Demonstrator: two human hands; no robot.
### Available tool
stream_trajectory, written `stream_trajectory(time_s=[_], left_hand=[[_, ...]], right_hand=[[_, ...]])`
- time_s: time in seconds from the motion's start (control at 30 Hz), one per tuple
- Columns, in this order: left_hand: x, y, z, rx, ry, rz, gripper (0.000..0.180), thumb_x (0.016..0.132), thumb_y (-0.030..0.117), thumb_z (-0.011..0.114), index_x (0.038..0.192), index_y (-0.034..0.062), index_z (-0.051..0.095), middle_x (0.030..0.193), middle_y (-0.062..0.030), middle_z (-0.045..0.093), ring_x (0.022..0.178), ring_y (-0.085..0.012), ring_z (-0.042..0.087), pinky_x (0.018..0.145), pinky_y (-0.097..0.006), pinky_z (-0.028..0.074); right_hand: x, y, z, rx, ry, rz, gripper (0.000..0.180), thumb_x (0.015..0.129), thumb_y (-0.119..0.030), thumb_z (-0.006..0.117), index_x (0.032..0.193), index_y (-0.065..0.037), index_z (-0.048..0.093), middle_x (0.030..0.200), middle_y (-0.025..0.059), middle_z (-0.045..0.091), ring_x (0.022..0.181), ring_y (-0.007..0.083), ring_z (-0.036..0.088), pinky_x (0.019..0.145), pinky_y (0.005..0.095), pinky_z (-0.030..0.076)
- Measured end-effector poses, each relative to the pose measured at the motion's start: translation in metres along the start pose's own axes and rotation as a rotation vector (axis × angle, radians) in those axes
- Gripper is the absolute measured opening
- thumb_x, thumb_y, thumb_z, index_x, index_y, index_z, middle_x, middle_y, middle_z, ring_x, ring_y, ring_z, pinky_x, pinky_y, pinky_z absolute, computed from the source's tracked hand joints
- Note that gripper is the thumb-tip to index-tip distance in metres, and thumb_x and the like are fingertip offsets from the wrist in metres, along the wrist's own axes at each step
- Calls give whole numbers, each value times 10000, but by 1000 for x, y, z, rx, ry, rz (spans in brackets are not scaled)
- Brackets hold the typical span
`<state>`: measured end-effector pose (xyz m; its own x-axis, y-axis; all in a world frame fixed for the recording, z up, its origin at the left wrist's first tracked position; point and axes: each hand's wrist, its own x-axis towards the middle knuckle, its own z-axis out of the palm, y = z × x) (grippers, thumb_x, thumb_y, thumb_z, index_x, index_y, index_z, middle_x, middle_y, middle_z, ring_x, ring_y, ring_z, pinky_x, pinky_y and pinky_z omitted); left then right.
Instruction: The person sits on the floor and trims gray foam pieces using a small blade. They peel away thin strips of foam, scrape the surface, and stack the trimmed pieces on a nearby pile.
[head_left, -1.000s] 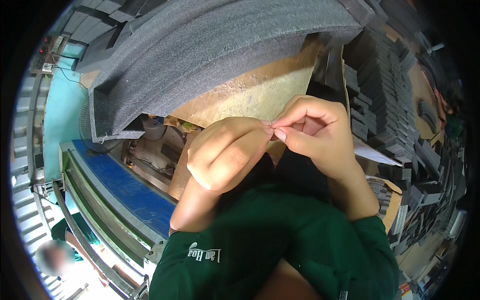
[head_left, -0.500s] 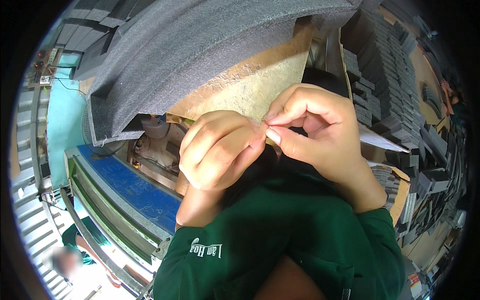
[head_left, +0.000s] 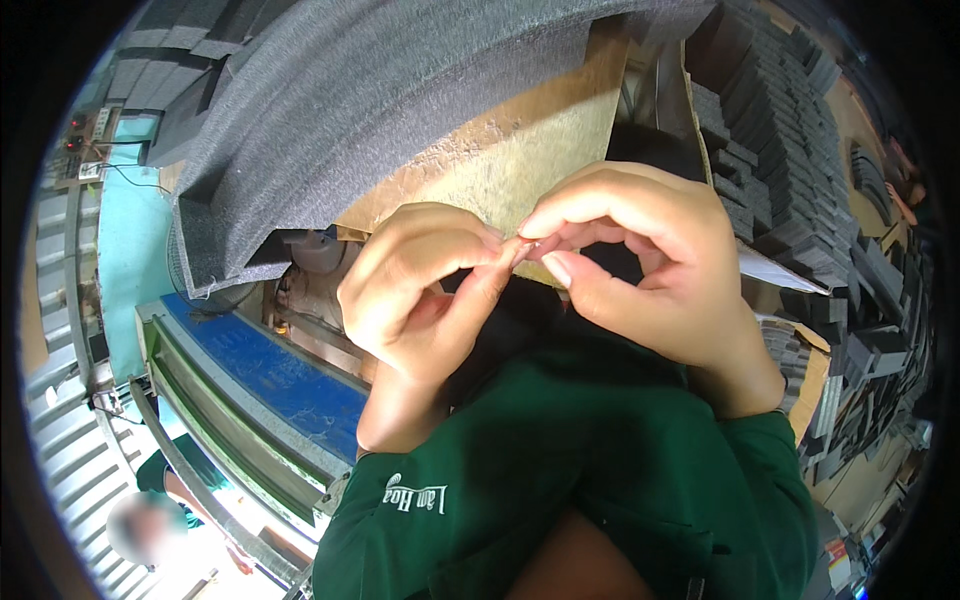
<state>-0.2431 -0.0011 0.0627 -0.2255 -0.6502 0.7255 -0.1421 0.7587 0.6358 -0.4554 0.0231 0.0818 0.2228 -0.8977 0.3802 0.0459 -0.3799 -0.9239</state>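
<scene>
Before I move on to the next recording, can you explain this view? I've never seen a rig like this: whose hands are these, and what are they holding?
There is no robot here. A wide fisheye camera on a person's head looks down at their own bare hands, so straight edges bend near the rim. The left hand and right hand meet at the fingertips in the middle; anything pinched there is too small to make out. Beyond them, a long, curved grey foam-like piece hides part of a tan board. Many grey pieces are stacked at the right. At the left is a blue surface, and at lower left another person in green.
</scene>
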Motion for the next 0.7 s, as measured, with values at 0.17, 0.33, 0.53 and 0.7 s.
stream_trajectory(time_s=[0.17, 0.33, 0.53, 0.7], left_hand=[[0, 0, -1, -62, -43, -141, 221, 774, -125, 888, 916, -34, 745, 866, -120, 759, 782, -203, 743, 702, -313, 591], [1, 2, -5, -134, -67, -230, 200, 773, -122, 887, 891, -29, 755, 868, -113, 764, 784, -180, 737, 708, -294, 580], [-1, 7, -1, -250, -11, -303, 199, 776, -126, 883, 898, -30, 759, 896, -101, 765, 801, -167, 729, 712, -290, 574], [0, 7, 0, -194, 31, -303, 206, 781, -126, 880, 905, -25, 751, 869, -95, 760, 778, -176, 727, 696, -289, 571]], right_hand=[[5, -5, -7, -452, -45, -189, 190, 825, 78, 781, 996, -3, 777, 908, 108, 763, 805, 225, 758, 709, 289, 583], [5, -6, -5, -477, -33, -243, 178, 816, 55, 805, 978, -12, 772, 889, 116, 757, 774, 252, 740, 688, 309, 572], [5, -7, -5, -389, -76, -157, 168, 865, 109, 736, 1012, 29, 748, 946, 133, 753, 860, 217, 764, 755, 316, 608], [-1, -3, 3, 118, -2, 127, 136, 948, 107, 682, 1078, 89, 717, 1070, 142, 719, 1017, 220, 777, 894, 318, 642]])
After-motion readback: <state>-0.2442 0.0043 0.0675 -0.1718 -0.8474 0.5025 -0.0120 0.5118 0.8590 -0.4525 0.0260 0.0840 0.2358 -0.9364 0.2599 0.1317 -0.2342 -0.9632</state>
